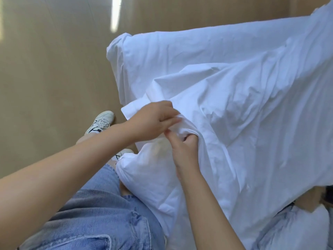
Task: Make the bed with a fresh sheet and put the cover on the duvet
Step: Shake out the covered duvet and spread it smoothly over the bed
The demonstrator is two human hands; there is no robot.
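Seemingly the sheet (124,73) already covers the bed (234,38), while the left hand (153,120) and right hand (183,148) both pinch a bunched corner of the crumpled duvet cover (252,109) lying on it, not yet finished.

The white cloth (234,87) hides whatever lies under it, and you cannot tell sheet from duvet cover. It runs off the frame at 3 o'clock. Your right hand (185,148) has its fingertips buried in a fold, and the fingertips (175,120) of your left hand (153,118) are blurred. At 8 o'clock of your hands, the nearer shoe (126,152) is mostly hidden behind the cloth. A dark thing (328,194) at 4 o'clock is cut off by the edge and cannot be identified.
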